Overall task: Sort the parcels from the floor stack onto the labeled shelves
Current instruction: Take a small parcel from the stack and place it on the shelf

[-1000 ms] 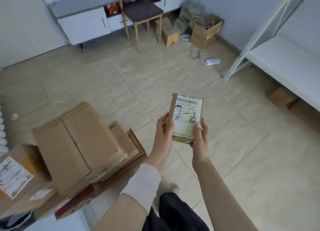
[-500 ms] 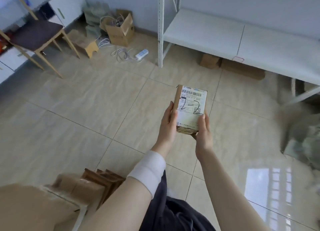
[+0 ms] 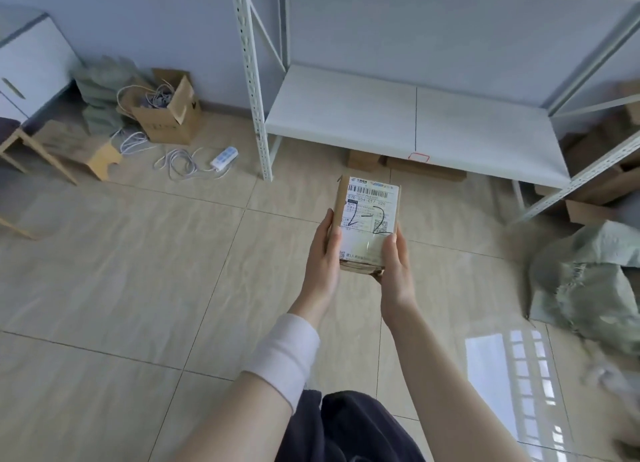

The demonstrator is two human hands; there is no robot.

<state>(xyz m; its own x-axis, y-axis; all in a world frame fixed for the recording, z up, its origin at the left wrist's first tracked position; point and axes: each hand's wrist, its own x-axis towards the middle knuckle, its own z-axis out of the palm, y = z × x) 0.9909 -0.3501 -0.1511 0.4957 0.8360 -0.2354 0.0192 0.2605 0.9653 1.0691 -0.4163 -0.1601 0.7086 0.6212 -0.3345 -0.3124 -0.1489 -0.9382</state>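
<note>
Small parcel (image 3: 369,219) held over a tiled floor (image 3: 138,271), near a white shelf (image 3: 346,115).
Left hand (image 3: 320,257) and right hand (image 3: 394,267) each clasp one side, fingers curled round it, label facing up. By the wall, an open cardboard box (image 3: 166,124) holds tangled cables (image 3: 156,98).

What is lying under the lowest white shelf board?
A small cardboard box and a flatter cardboard piece show on the floor at the front edge of the shelf board. The board covers whatever lies further back.
</note>
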